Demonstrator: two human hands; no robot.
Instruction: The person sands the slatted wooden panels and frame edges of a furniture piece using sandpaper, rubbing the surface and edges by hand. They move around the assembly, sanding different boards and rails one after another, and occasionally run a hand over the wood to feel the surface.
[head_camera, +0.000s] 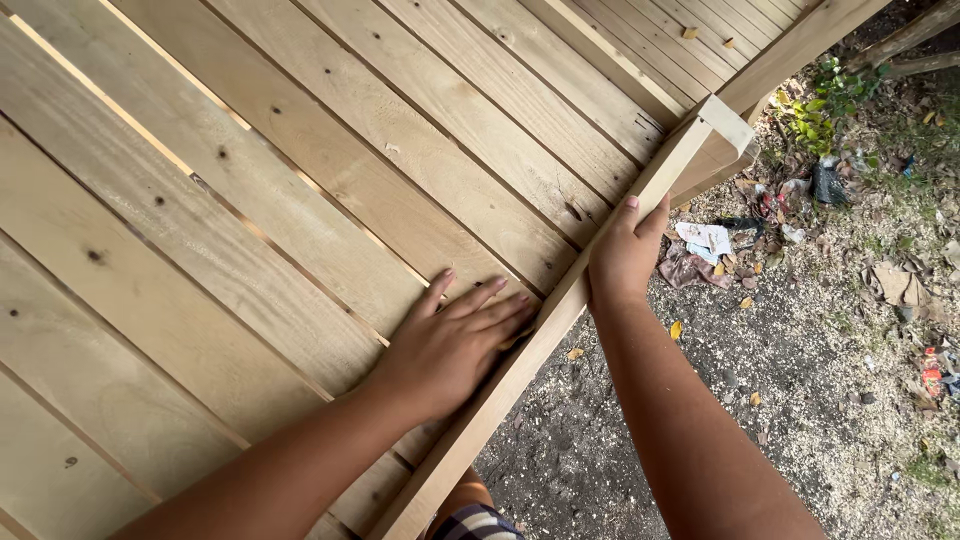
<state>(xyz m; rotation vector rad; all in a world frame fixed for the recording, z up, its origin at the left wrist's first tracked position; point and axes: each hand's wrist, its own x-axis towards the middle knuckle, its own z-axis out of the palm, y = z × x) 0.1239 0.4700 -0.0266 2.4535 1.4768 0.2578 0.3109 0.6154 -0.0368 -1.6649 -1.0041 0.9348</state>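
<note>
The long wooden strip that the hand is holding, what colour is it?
Pale, yellowish bare wood strip, gripped by the right hand; the head view shows it.

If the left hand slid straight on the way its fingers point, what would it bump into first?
The left hand lies flat on the plank panel, fingers pointing right. Its fingertips already seem to reach the edge rail that the right hand grips; that comes first.

Left hand (450, 345) flat, right hand (625, 255) clasped.

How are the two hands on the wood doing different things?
The left hand lies flat and open on the plank panel, fingers spread. The right hand curls around the edge batten, gripping it from the outer side. Both are bare and touch pale wood.
</note>
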